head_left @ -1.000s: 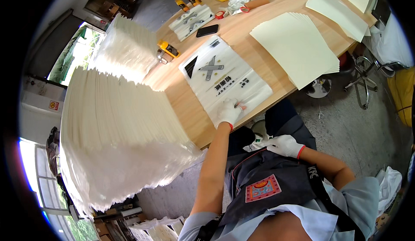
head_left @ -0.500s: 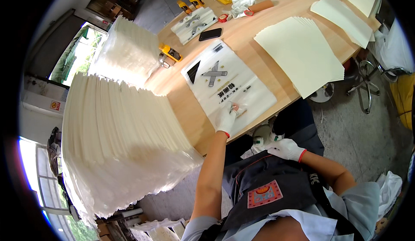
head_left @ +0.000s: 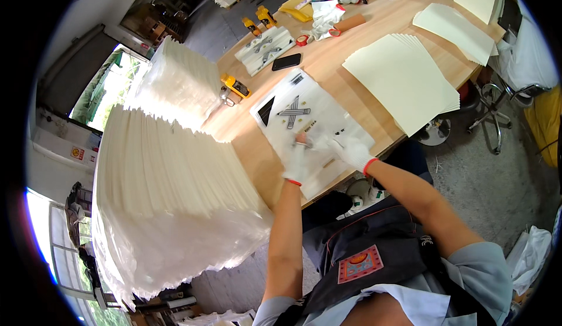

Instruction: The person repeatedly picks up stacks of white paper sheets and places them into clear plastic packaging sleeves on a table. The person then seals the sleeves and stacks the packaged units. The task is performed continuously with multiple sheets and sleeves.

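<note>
A flat white packet with a crossed-pencils print (head_left: 319, 100), in clear plastic, lies at the table's near edge. Over its lower left part is my left hand (head_left: 295, 162), in a white glove with a red cuff. Its fingers reach toward the packet's middle, smeared by motion. My right hand (head_left: 352, 152), gloved alike, comes over the lower right part of the same packet, and its blurred fingers point toward the left hand. Whether either hand grips the plastic does not show.
A tall stack of white plastic-wrapped sheets (head_left: 175, 179) stands at the left, with another stack (head_left: 178, 83) behind. Cream paper sheets (head_left: 401, 80) lie fanned at the right. Farther back are a black phone (head_left: 287, 62), a yellow bottle (head_left: 235, 85) and red tape (head_left: 302, 40).
My right hand has risen from beside my lap onto the packet. The left hand has shifted slightly left on it. At the far right edge, another person's arm has come into view.
</note>
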Motion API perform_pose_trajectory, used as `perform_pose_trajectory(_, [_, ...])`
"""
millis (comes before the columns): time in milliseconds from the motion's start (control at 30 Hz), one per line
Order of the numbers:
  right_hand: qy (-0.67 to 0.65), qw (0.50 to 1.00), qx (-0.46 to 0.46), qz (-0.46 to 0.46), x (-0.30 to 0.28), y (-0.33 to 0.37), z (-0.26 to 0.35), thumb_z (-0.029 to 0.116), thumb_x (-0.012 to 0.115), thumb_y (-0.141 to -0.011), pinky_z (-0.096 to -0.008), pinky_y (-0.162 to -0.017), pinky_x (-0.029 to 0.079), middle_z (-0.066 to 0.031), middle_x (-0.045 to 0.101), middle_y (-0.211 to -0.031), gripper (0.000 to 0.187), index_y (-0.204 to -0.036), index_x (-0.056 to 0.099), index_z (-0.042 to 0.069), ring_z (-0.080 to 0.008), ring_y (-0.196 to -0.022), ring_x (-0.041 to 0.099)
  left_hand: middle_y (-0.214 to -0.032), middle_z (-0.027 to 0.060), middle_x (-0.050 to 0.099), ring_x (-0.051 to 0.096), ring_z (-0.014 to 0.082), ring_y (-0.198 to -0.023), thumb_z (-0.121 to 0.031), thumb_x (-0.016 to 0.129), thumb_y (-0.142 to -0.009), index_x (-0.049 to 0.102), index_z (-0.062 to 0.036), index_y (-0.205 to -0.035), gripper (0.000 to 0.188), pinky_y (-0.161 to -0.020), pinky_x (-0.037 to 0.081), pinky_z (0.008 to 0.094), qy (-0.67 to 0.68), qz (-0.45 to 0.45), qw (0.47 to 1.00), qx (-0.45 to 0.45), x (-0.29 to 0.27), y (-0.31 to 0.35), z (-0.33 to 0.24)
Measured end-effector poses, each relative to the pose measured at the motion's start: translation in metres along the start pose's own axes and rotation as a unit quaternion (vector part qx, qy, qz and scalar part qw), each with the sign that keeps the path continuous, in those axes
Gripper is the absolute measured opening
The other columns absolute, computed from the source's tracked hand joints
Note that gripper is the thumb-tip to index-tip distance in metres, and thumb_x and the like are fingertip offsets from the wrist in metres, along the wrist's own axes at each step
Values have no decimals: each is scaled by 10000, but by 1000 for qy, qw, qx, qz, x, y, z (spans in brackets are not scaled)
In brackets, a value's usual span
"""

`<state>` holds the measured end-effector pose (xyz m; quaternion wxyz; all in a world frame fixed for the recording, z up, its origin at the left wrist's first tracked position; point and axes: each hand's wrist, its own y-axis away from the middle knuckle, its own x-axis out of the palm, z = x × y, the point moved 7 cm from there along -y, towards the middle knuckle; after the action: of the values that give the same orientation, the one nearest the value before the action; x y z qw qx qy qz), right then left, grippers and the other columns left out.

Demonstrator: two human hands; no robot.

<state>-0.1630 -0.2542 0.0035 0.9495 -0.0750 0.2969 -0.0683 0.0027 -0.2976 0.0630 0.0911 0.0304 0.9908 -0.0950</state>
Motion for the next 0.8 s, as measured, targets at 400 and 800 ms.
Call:
perform_pose_trajectory(400, [6,999,-41,-26,-65,36,37,308,486,-930,-400,-597,478,-124,634,-717,294,-976,612,46,-319,-632,607,-759,51,562,558,149,-626,-56,578,-832,518,-98,-939,130,-529,444,304,-72,151,985,48,75,44,-63])
perform_pose_trajectory(800, [204,931,-302,26,-42,72,29,243,535,-866,-418,-581,485,-108,615,-712,177,-939,625,108,-300,-660,615,-809,50,667,639,254,-661,-94,576,-826,612,-151,-1019,204,-562,495,383,-291,325,867,241,142,180,-125])
